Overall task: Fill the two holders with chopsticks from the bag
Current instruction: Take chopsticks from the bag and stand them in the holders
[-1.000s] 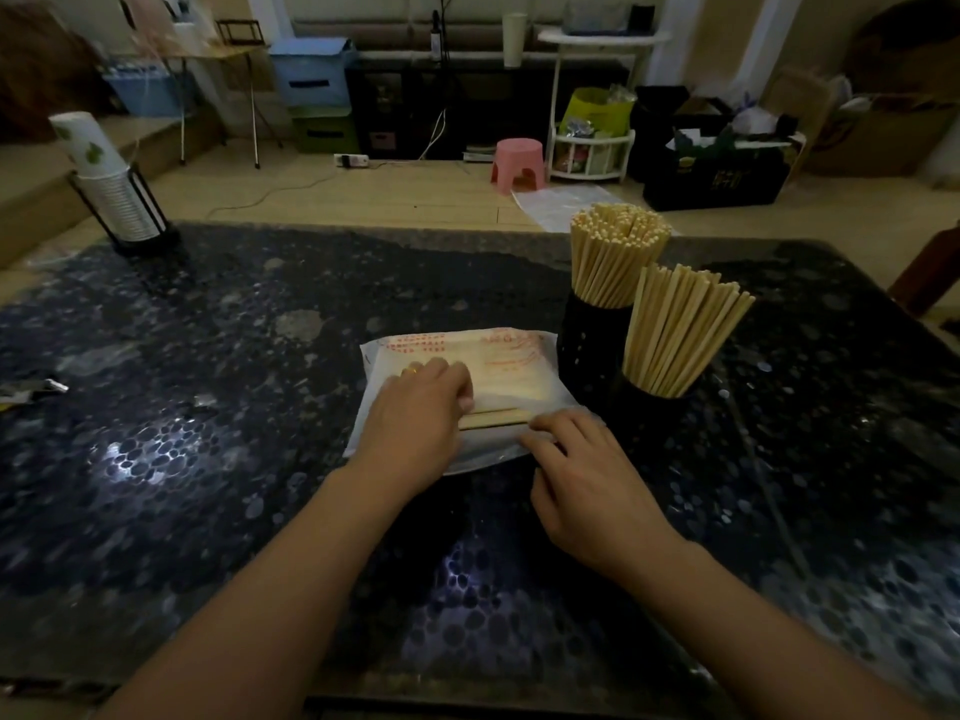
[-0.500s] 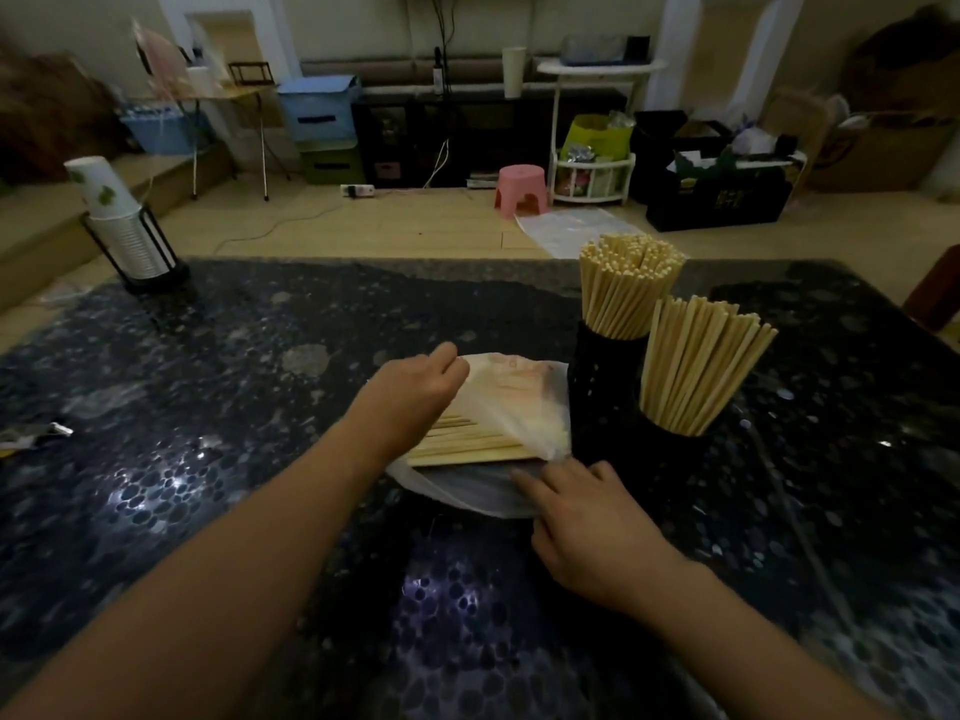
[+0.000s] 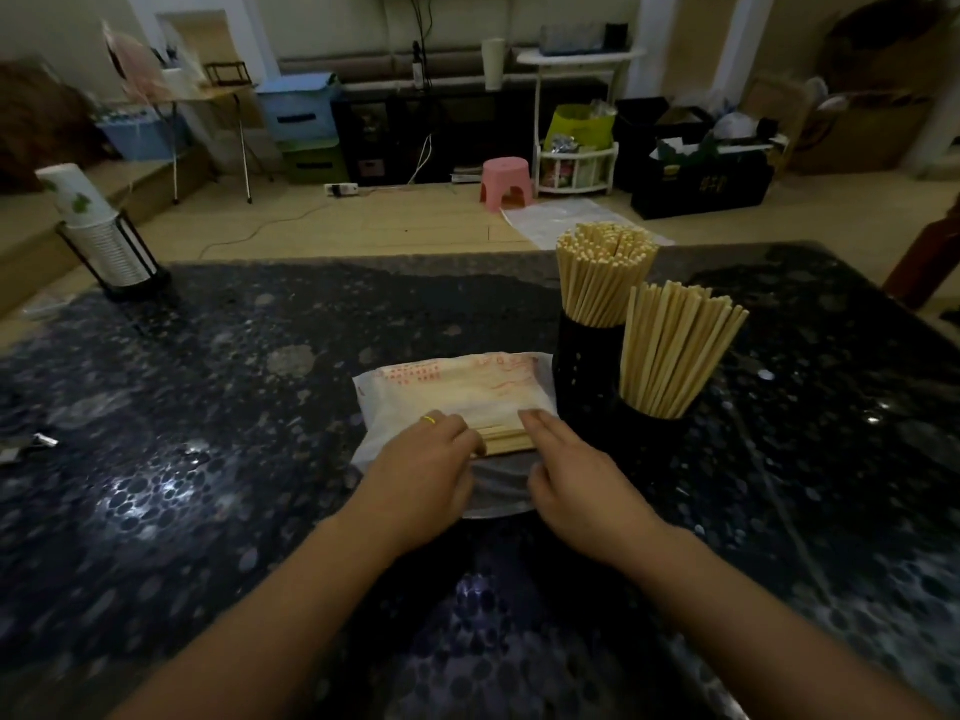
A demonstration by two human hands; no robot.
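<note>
A white plastic bag (image 3: 457,387) with red print lies flat on the dark table, its open end toward me. Pale wooden chopsticks (image 3: 506,440) poke out of that end. My left hand (image 3: 421,472), with a ring on one finger, sits at the bag's mouth with fingers curled over the chopstick ends. My right hand (image 3: 576,478) presses the right side of the bag's mouth, fingers laid on the plastic. Right of the bag stand two black holders, the far one (image 3: 587,366) and the near one (image 3: 649,439), both packed with upright chopsticks (image 3: 675,350).
The dark speckled table (image 3: 234,459) has a black rack of paper cups (image 3: 104,236) at its far left corner and a small metal item (image 3: 36,443) at the left edge. Beyond the table are a pink stool (image 3: 506,180), crates and shelves.
The bag's flap, lifted half a second ago, lies flat again. My left hand has drawn back from inside the bag to its mouth. My right hand has moved up onto the bag's edge.
</note>
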